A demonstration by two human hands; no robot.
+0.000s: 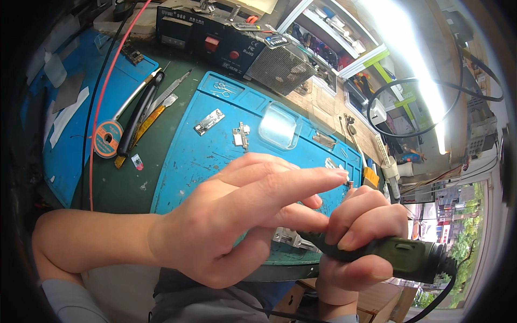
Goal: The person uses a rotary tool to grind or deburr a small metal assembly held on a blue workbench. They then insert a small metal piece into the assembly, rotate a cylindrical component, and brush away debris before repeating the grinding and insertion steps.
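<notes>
My right hand (362, 226) is wrapped round a dark green corded handheld tool (401, 257), which lies nearly level with its black cord leaving at the right end. The tool's left end runs behind my left hand's fingers, so its tip is hidden. My left hand (237, 215) reaches across from the left with its index finger stretched out above my right knuckles. Another left finger points at the tool and meets my right hand. Under both hands, a silver metal clamp (296, 239) is partly visible on the blue work mat (183, 156).
A small metal-cased part (209, 121), a connector-like part (241, 135) and a clear plastic dish (280, 126) lie on the mat. Left are a wire spool (108, 139), a black-handled tool (141, 116) and a red cable (102, 91). A black machine (226, 48) stands behind.
</notes>
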